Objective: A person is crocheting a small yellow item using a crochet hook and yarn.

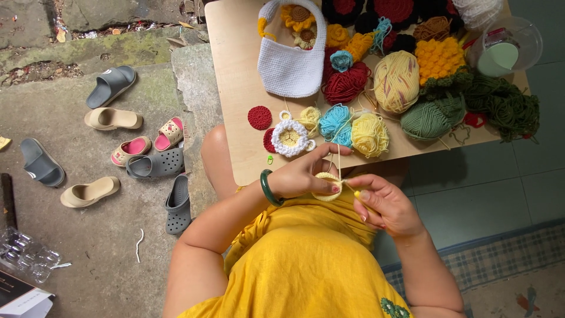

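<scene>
white crocheted bag [289, 65], yarn balls [396, 80], scattered sandals [112, 85], plastic container [509, 44]

Your left hand [303, 176] pinches a small round pale-yellow crochet piece [327, 187], its grip closed on the rim. Your right hand [385, 206] holds a yellow crochet hook [357, 194] against that piece. A strand runs up to the yellow yarn ball [369, 134] on the counter [235, 70], beside a white crocheted bag [289, 68].

Light wooden worktop [235, 70] is loaded: white crocheted bag [289, 65], yarn balls in yellow [369, 134], blue [335, 122], green [432, 116], plus a red crochet disc [259, 118].
</scene>
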